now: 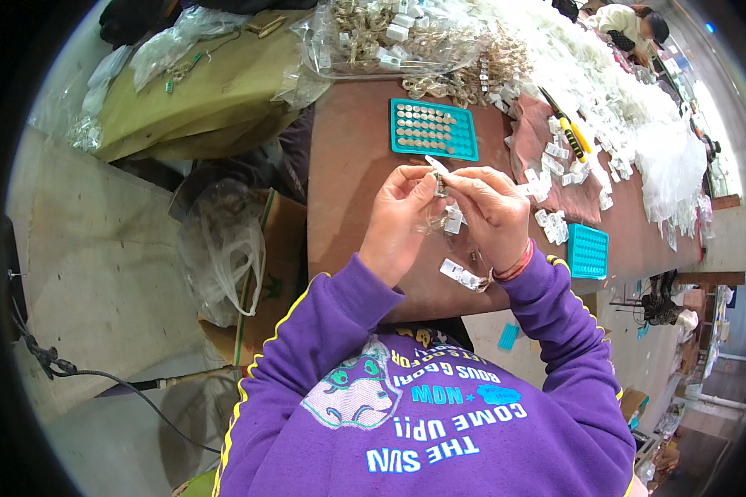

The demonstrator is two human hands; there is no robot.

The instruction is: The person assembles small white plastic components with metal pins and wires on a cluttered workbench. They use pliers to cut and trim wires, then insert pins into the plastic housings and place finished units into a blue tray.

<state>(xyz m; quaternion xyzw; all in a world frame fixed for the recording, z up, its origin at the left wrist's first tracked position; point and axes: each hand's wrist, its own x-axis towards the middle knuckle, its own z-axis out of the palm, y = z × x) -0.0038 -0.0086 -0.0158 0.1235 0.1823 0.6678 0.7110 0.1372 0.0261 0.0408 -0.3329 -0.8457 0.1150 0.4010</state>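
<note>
Above the brown table [352, 166], my left hand [399, 222] and my right hand [499, 210] meet, thumbs and fingers pinched on one small white plastic case [436, 165]. Fingertips cover much of it, so its inner detail cannot be made out. Thin wire hangs below my hands. A similar white case [453, 219] shows between them, and another case [462, 274] lies by my right wrist. Just beyond my fingers is a teal tray [464, 124] bearing rows of round silvery discs that look like button cells.
A second teal tray [588, 252] lies at the right edge. Yellow-and-black pliers [575, 139] rest on a pinkish cloth [529, 132] among loose white cases. A large white pile [572, 62] and a clear bag [373, 50] fill the back. Another person [630, 29] is far right.
</note>
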